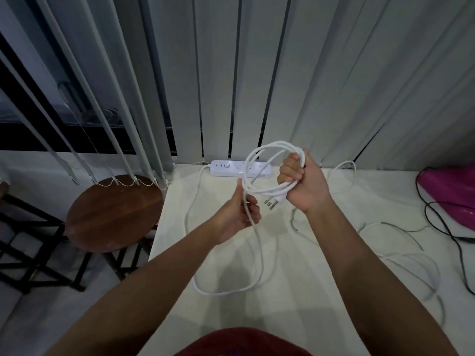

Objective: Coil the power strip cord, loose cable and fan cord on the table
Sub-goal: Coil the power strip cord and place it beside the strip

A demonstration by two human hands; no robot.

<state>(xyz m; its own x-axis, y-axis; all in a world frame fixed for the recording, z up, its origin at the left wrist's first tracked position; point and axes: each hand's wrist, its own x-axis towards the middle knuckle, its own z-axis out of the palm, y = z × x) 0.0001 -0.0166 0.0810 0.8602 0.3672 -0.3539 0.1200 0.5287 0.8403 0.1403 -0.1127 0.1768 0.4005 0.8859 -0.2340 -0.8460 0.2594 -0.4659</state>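
Right hand [304,179] clenches white cord [259,242] loops, left hand [237,218] pinches it; power strip [240,169] at 12 o'clock, pink fan [448,195] at 3

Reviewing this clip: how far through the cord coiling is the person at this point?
Early on. Done: several loops of the strip cord are gathered in the right hand, plug hanging below. In hand: the left hand feeds the next length. Left: a long slack run on the table up to the power strip, plus the thin loose cable and the black cord, both uncoiled.
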